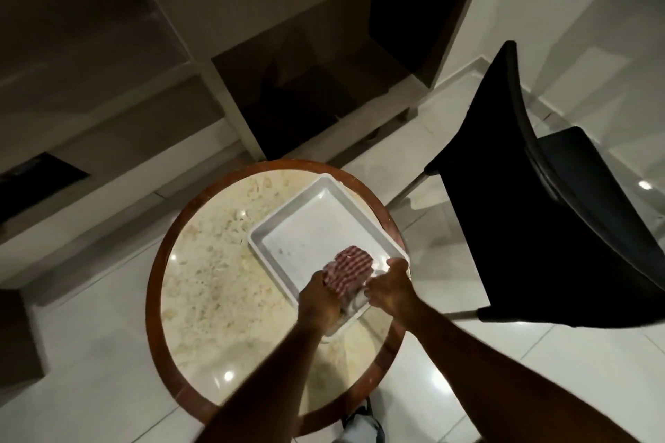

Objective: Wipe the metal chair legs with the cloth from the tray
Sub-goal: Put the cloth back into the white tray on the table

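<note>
A red-and-white checked cloth (351,268) lies bunched in the near corner of a white square tray (306,216). The tray rests on a round marble-topped table (216,262). My left hand (318,300) is over the tray's near edge with its fingers closed on the cloth's left side. My right hand (390,286) grips the cloth's right side at the tray's right corner. A black chair (532,212) stands to the right of the table, with one thin metal leg (408,192) slanting to the floor and another (462,315) showing near its front corner.
Glossy white floor tiles (90,352) surround the table. Dark cabinets and shelving (288,101) run along the wall behind it. A brown box-like object (18,338) sits at the left edge. A foot (360,421) shows below the table rim.
</note>
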`<state>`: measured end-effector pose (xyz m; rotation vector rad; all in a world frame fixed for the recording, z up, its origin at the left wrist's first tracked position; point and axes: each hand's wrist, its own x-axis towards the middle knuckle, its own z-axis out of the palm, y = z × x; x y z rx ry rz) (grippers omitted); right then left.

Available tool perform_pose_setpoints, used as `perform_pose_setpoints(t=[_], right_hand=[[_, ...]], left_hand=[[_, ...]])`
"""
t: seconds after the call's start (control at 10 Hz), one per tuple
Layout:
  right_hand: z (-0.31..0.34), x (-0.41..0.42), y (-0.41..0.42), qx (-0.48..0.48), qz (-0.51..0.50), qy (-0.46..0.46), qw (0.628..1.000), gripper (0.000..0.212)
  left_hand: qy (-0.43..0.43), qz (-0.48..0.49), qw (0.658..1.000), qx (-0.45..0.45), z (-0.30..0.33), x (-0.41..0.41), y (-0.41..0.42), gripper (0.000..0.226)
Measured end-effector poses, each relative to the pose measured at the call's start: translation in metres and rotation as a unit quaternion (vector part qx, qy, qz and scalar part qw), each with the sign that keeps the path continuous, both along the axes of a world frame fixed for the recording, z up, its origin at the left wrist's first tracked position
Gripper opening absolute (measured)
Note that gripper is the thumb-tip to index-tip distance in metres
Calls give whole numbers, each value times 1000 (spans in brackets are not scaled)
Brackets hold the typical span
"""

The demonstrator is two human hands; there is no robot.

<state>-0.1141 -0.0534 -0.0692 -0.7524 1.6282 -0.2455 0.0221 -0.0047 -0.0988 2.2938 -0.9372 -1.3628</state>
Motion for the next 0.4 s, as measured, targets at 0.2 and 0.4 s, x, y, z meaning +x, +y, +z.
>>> perform_pose_setpoints(t=[0.2,0.4], right_hand=[[15,-27,19,-67,105,92,988,39],[91,-42,11,-134,209,206,947,53]], left_hand=[[-200,-143,969,19,19,17,-5,61],[-292,-258,919,-63,81,5,-8,76]])
